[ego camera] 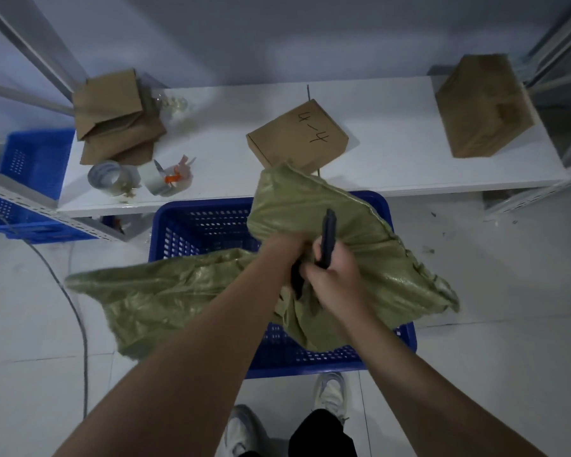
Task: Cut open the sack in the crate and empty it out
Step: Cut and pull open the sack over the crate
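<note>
Gripping a dark knife handle (328, 237), the right hand (335, 275) is clenched over the middle of the green woven sack (185, 291). Left hand (285, 249) mostly buried in the sack's folds beside it; cannot tell whether it grasps cloth. Sack lies crumpled across the blue crate (208, 225) on the floor, spilling over its left and right rims. White shelf (386, 150) beyond the crate carries a cardboard box marked 4-4 (297, 138), flattened cardboard (116, 117), tape rolls (111, 178). A second blue crate (30, 179) sits far left
</note>
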A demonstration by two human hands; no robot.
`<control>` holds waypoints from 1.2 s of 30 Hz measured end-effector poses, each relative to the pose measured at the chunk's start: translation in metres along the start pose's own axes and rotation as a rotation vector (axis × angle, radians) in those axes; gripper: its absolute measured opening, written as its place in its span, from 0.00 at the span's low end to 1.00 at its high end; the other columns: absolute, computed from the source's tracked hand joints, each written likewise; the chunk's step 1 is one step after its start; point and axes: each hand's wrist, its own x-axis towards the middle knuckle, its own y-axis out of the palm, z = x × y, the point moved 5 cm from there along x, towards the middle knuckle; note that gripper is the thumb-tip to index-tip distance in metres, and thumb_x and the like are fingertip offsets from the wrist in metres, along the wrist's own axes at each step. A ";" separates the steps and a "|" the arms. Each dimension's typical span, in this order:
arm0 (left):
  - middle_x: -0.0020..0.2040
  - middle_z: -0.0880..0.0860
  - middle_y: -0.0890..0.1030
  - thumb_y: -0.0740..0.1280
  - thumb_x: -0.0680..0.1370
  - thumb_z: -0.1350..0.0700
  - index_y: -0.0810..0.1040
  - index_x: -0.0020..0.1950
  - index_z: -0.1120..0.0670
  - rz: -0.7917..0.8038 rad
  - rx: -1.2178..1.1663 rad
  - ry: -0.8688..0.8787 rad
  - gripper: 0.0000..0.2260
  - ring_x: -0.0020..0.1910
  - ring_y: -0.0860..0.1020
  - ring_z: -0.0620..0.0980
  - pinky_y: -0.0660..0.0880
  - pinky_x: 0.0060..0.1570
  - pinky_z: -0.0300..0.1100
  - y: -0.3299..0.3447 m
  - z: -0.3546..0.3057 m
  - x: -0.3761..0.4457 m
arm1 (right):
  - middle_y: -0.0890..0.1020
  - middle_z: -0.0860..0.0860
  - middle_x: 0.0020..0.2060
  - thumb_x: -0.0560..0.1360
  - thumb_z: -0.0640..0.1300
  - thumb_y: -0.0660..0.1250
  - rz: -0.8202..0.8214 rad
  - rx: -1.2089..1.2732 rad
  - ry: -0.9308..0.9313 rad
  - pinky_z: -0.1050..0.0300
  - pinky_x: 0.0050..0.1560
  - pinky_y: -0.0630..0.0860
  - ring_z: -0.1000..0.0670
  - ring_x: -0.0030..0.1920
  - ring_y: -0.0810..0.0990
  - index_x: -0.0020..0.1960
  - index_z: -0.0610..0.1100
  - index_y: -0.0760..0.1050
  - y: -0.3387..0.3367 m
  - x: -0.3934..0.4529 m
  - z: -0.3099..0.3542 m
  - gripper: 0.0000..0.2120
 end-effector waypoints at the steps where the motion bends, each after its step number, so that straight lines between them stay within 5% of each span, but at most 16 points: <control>1: 0.47 0.59 0.77 0.61 0.78 0.54 0.75 0.47 0.58 -0.072 -0.007 -0.004 0.08 0.44 0.76 0.55 0.76 0.44 0.47 -0.008 0.006 0.005 | 0.69 0.50 0.33 0.75 0.33 0.64 0.044 -0.023 0.000 0.60 0.33 0.68 0.50 0.33 0.70 0.38 0.49 0.64 0.001 -0.001 0.000 0.14; 3: 0.42 0.57 0.78 0.59 0.79 0.59 0.75 0.46 0.59 -0.069 -0.133 -0.005 0.07 0.40 0.77 0.54 0.76 0.36 0.46 -0.018 0.020 0.005 | 0.68 0.48 0.34 0.72 0.32 0.65 0.115 -0.073 0.007 0.56 0.36 0.68 0.49 0.33 0.70 0.39 0.47 0.64 0.000 -0.003 0.002 0.13; 5: 0.50 0.60 0.80 0.60 0.79 0.61 0.76 0.54 0.59 0.014 -0.293 0.030 0.08 0.48 0.80 0.58 0.80 0.46 0.51 -0.023 0.031 0.001 | 0.73 0.49 0.33 0.73 0.36 0.67 0.086 -0.086 0.040 0.57 0.34 0.70 0.50 0.31 0.72 0.41 0.46 0.67 -0.012 0.000 0.005 0.10; 7: 0.55 0.60 0.79 0.60 0.80 0.60 0.75 0.55 0.57 0.084 -0.381 0.084 0.06 0.53 0.80 0.59 0.78 0.55 0.57 -0.029 0.034 -0.006 | 0.76 0.50 0.33 0.73 0.40 0.70 -0.057 -0.128 0.037 0.61 0.31 0.71 0.53 0.29 0.71 0.42 0.45 0.69 -0.038 0.012 0.010 0.09; 10: 0.58 0.60 0.80 0.60 0.81 0.59 0.75 0.57 0.56 0.171 -0.422 0.159 0.07 0.56 0.79 0.60 0.79 0.53 0.54 -0.038 0.028 -0.018 | 0.71 0.50 0.33 0.70 0.43 0.73 -0.332 -0.265 -0.023 0.60 0.28 0.69 0.52 0.30 0.69 0.41 0.44 0.66 -0.081 0.035 0.021 0.15; 13: 0.55 0.60 0.82 0.59 0.81 0.60 0.75 0.61 0.59 0.263 -0.487 0.174 0.11 0.53 0.81 0.57 0.81 0.47 0.48 -0.047 0.025 -0.025 | 0.77 0.47 0.44 0.67 0.49 0.76 -0.311 -0.329 0.091 0.52 0.42 0.76 0.46 0.44 0.78 0.48 0.42 0.70 -0.094 0.054 0.012 0.19; 15: 0.52 0.58 0.83 0.59 0.81 0.60 0.75 0.60 0.59 0.283 -0.522 0.167 0.10 0.51 0.82 0.56 0.80 0.50 0.49 -0.057 0.025 -0.026 | 0.77 0.46 0.59 0.63 0.57 0.77 -0.167 -0.324 0.233 0.46 0.58 0.76 0.44 0.58 0.78 0.64 0.41 0.68 -0.086 0.055 -0.004 0.37; 17: 0.56 0.60 0.81 0.59 0.80 0.61 0.73 0.63 0.61 0.290 -0.574 0.149 0.12 0.54 0.80 0.58 0.78 0.55 0.53 -0.066 0.027 -0.025 | 0.75 0.47 0.65 0.61 0.62 0.77 -0.071 -0.278 0.275 0.44 0.62 0.75 0.44 0.62 0.76 0.72 0.43 0.64 -0.076 0.053 -0.015 0.47; 20: 0.63 0.63 0.77 0.60 0.80 0.60 0.71 0.66 0.63 0.287 -0.617 0.103 0.15 0.58 0.78 0.60 0.78 0.55 0.55 -0.071 0.032 -0.023 | 0.77 0.48 0.59 0.72 0.55 0.71 -0.102 -0.281 0.200 0.46 0.59 0.74 0.45 0.59 0.77 0.66 0.45 0.69 -0.068 0.056 -0.021 0.28; 25: 0.58 0.64 0.78 0.61 0.79 0.59 0.71 0.57 0.63 0.326 -0.716 0.013 0.09 0.55 0.79 0.61 0.80 0.45 0.56 -0.070 0.033 -0.022 | 0.78 0.48 0.47 0.78 0.43 0.64 -0.148 -0.255 0.161 0.49 0.50 0.73 0.46 0.50 0.77 0.52 0.46 0.73 -0.059 0.058 -0.027 0.04; 28: 0.56 0.63 0.78 0.62 0.79 0.57 0.70 0.61 0.62 0.290 -0.690 -0.015 0.13 0.53 0.79 0.62 0.76 0.46 0.56 -0.077 0.038 -0.019 | 0.74 0.51 0.39 0.79 0.39 0.61 -0.203 -0.321 0.105 0.54 0.41 0.68 0.50 0.40 0.74 0.42 0.49 0.68 -0.058 0.058 -0.025 0.09; 31: 0.55 0.62 0.80 0.64 0.77 0.56 0.72 0.62 0.60 0.196 -0.659 -0.025 0.15 0.53 0.79 0.62 0.76 0.47 0.57 -0.085 0.048 -0.017 | 0.74 0.52 0.39 0.80 0.38 0.58 -0.251 -0.424 0.051 0.55 0.36 0.67 0.54 0.37 0.72 0.46 0.46 0.69 -0.056 0.057 -0.015 0.05; 36: 0.44 0.58 0.81 0.63 0.79 0.54 0.76 0.48 0.56 0.025 -0.501 -0.051 0.06 0.44 0.80 0.57 0.76 0.41 0.50 -0.086 0.045 -0.023 | 0.70 0.53 0.34 0.80 0.35 0.56 -0.291 -0.446 -0.078 0.59 0.30 0.63 0.55 0.31 0.69 0.38 0.50 0.63 -0.044 0.052 0.013 0.15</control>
